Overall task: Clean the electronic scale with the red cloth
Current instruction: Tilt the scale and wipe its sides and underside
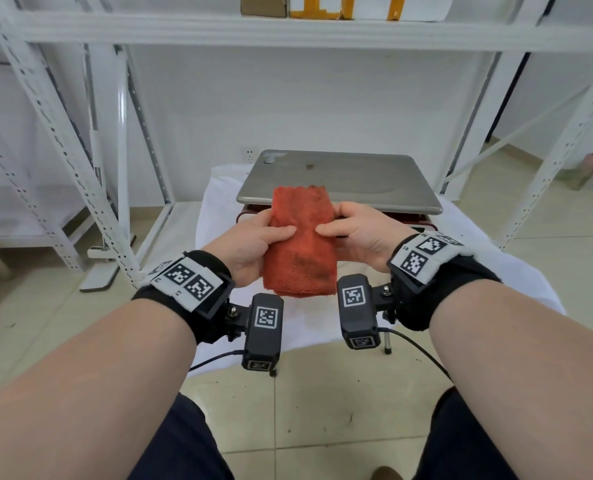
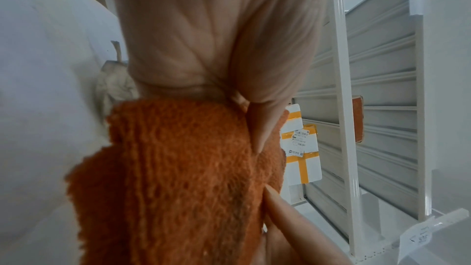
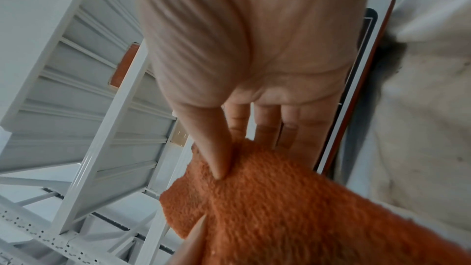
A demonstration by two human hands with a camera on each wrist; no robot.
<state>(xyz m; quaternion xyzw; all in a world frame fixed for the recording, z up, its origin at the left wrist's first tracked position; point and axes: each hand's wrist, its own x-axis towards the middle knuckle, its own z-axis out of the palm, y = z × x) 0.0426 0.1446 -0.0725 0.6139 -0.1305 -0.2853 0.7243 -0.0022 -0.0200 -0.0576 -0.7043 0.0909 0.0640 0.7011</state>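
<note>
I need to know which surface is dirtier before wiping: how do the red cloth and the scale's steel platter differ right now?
The cloth is soft, folded and held up by the left hand and right hand; the platter is rigid, flat and lies untouched. The cloth shows a broad dark smudge near its lower end; the platter shows only a small brown spot near its far edge. Both are soiled.

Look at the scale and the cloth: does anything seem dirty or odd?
Yes. The scale's steel platter has a small brown spot near its far edge, and the red cloth, gripped by both hands, shows a dark smudge low on its front.
</note>
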